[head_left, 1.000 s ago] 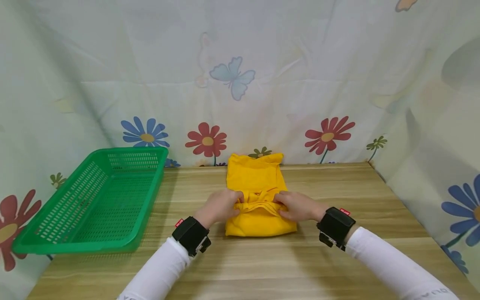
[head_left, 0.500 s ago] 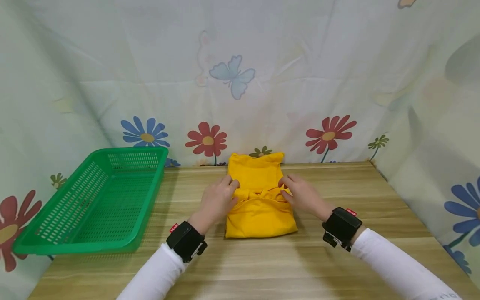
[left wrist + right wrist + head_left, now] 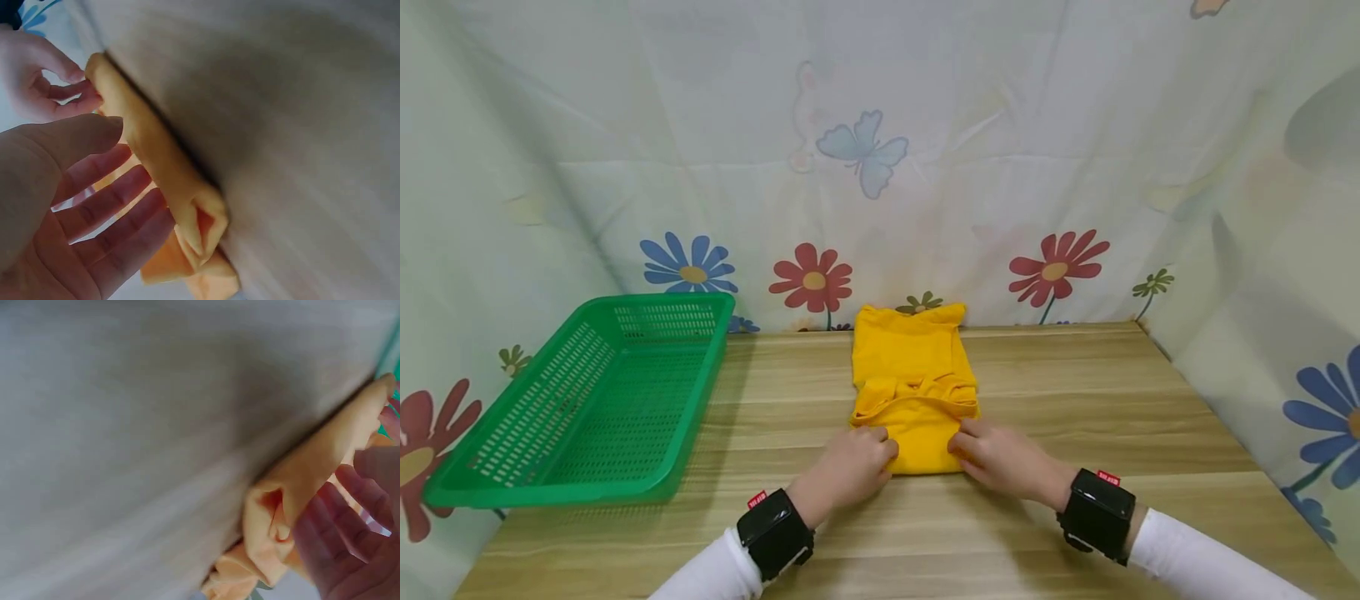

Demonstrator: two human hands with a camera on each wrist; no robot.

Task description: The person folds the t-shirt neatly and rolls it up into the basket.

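A folded yellow garment lies on the table in the head view, its near part doubled over into a thick bundle with a curved edge across the middle. My left hand is at the near left corner of that bundle, and my right hand at the near right. In the left wrist view the fingers lie loosely extended against the cloth, thumb apart from it. The right wrist view has relaxed fingers touching the rolled near end, where the folded layers show at the side.
A green perforated plastic basket stands on the left of the wooden table. Behind the table and along both sides hangs a pale curtain printed with flowers and a butterfly.
Both hands have let go of the bundle's upper folded edge, lifted slightly outward, then come back toward me to its near corners. The folded edge now lies flatter.
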